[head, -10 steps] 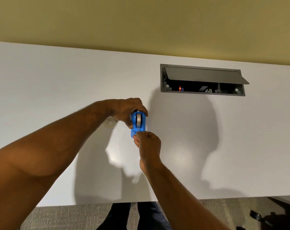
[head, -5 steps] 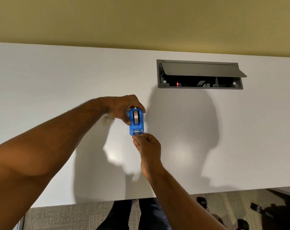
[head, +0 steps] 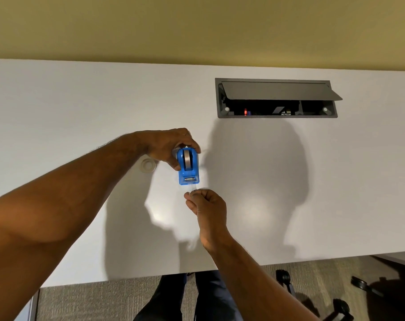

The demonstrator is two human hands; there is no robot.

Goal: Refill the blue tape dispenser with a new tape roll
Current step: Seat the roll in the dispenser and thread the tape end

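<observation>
Left hand (head: 169,147) clamped around blue plastic tape dispenser (head: 187,166) on white tabletop (head: 81,112); right hand (head: 207,206) pinching clear tape end (head: 193,188).

The tape dispenser (head: 188,167) stands on the table (head: 58,107) near its middle, with a tape roll (head: 187,159) seated in it and the cutter end toward the near edge. The left hand (head: 171,147) wraps its far end from the left, and the right hand (head: 207,208) sits just near of the cutter, apart from it. A second tape roll (head: 148,166) lies flat just left of the dispenser, partly behind the left hand; a recessed cable box (head: 275,98) sits in the table far to the right.
</observation>
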